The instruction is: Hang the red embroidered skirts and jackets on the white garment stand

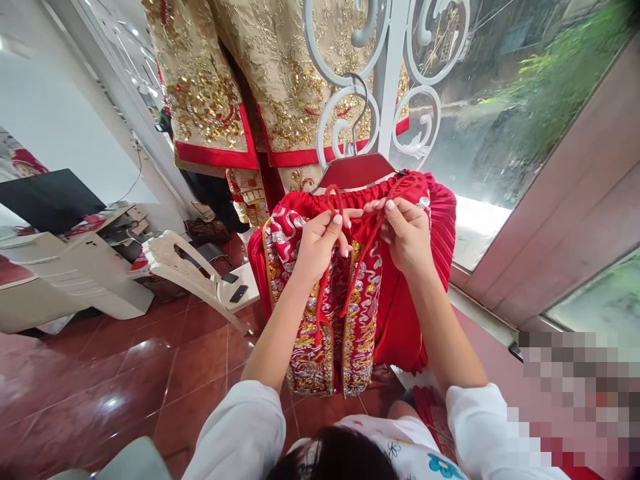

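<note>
A red pleated skirt [400,300] with silver and gold embroidered panels hangs from a red clip hanger [356,171], whose metal hook sits on white scrollwork. At its gathered waistband, my left hand [324,240] pinches a red drawstring [333,196], which rises in a small loop above the thumb. My right hand [406,230] is closed on the red cord on the other side, thumb against fingers. Loose cord ends dangle down over the embroidered front. The fingertips of both hands nearly meet in front of the waistband.
A gold sequined garment with red trim [285,107] hangs behind the skirt. White metal scrollwork [385,73] stands before a window. To the left are a white chair [185,267] with two dark phone-like objects, and a desk [95,273] with a black monitor [53,200].
</note>
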The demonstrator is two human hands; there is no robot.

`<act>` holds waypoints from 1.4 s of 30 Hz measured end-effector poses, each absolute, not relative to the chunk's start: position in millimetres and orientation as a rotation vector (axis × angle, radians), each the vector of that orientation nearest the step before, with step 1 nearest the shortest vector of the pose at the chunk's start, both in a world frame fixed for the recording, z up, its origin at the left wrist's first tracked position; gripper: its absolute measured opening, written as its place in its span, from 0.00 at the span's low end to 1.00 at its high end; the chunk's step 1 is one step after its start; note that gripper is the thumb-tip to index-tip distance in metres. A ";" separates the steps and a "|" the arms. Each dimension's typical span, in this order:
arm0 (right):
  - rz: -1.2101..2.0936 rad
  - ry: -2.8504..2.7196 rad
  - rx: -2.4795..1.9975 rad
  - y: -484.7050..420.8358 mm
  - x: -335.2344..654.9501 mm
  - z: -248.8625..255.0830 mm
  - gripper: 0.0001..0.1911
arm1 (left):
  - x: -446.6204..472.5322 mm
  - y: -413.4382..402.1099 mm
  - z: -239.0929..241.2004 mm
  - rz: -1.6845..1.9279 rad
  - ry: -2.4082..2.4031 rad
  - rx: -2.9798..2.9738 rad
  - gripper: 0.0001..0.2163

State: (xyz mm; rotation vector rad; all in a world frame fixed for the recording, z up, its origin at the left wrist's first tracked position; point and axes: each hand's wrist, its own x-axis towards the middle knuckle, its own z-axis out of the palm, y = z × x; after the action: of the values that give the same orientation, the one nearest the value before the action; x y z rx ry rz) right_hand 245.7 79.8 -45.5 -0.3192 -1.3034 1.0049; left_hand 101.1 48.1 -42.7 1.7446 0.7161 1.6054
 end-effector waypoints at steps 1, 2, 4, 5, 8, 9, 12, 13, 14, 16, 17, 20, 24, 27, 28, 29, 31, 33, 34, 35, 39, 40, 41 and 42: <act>1.038 -1.363 -0.308 77.4 249.5 -41.8 0.16 | 98.7 46.0 -40.2 1.565 0.681 1.732 0.14; 1.065 -1.422 -0.291 74.8 252.9 -37.5 0.16 | 96.2 43.1 -36.3 1.524 0.651 1.716 0.14; 1.099 -1.509 -0.266 70.6 258.2 -27.8 0.16 | 91.2 35.7 -23.8 1.428 0.627 1.679 0.13; 1.110 -1.543 -0.265 69.3 260.4 -22.9 0.17 | 88.5 31.7 -15.9 1.369 0.630 1.663 0.12; 1.137 -1.629 -0.316 70.1 267.9 -11.7 0.18 | 77.5 23.0 8.3 1.183 0.687 1.652 0.11; 1.145 -1.642 -0.337 72.1 271.2 -9.8 0.17 | 72.8 22.2 14.3 1.135 0.716 1.661 0.11; 1.151 -1.605 -0.374 82.5 281.1 -10.4 0.16 | 58.4 25.8 19.2 1.100 0.789 1.710 0.11; 1.146 -1.584 -0.379 86.6 282.9 -12.5 0.16 | 55.1 27.7 16.3 1.118 0.809 1.737 0.12; 1.131 -1.571 -0.383 90.5 283.1 -15.1 0.16 | 53.2 29.4 11.6 1.145 0.832 1.769 0.12; 1.020 -1.563 -0.388 96.1 278.4 -21.0 0.16 | 55.3 31.1 -0.8 1.235 0.921 1.862 0.13; 0.914 -1.570 -0.400 97.4 273.7 -23.9 0.16 | 59.1 31.2 -7.3 1.299 0.986 1.925 0.14; 0.479 -1.614 -0.435 95.8 255.0 -31.4 0.12 | 76.8 30.3 -22.1 1.502 1.168 2.146 0.15; 0.124 -1.735 -0.360 91.0 239.4 -36.7 0.12 | 95.5 33.1 -27.1 1.566 1.238 2.294 0.15; 0.112 -1.844 -0.252 90.6 242.3 -35.7 0.16 | 100.2 38.3 -25.5 1.535 1.225 2.307 0.15; 0.152 -1.893 -0.222 90.7 244.8 -34.7 0.17 | 100.8 39.8 -25.0 1.532 1.224 2.305 0.16; 0.206 -1.940 -0.199 90.7 247.3 -33.8 0.18 | 101.4 41.0 -24.6 1.535 1.232 2.304 0.16; 0.331 -1.981 -0.189 90.5 250.1 -32.9 0.17 | 102.4 42.2 -24.3 1.543 1.273 2.316 0.17; 0.466 -1.886 -0.228 90.6 248.6 -34.1 0.13 | 102.5 42.3 -24.0 1.520 1.326 2.350 0.17; 0.550 -1.806 -0.253 91.1 246.6 -35.4 0.11 | 101.8 42.1 -23.7 1.493 1.339 2.362 0.17; 0.648 -1.727 -0.269 92.0 244.3 -36.9 0.11 | 100.2 42.1 -23.1 1.456 1.331 2.364 0.17; 1.021 -1.627 -0.215 97.0 243.5 -38.9 0.18 | 87.5 45.8 -18.5 1.262 1.118 2.272 0.15; 1.064 -1.663 -0.183 97.5 246.4 -37.3 0.19 | 84.0 47.5 -17.3 1.225 1.061 2.234 0.13; 1.077 -1.722 -0.157 97.4 250.3 -35.0 0.19 | 81.1 49.2 -16.3 1.204 1.018 2.192 0.12; 1.054 -1.801 -0.144 96.6 254.6 -32.0 0.19 | 79.0 50.5 -15.7 1.201 0.990 2.147 0.12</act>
State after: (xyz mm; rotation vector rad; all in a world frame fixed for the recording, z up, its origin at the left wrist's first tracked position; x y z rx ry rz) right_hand 254.6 96.6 -32.0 -0.1443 -1.8012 1.0539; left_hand 79.0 50.5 -15.7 2.1474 0.9898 1.2015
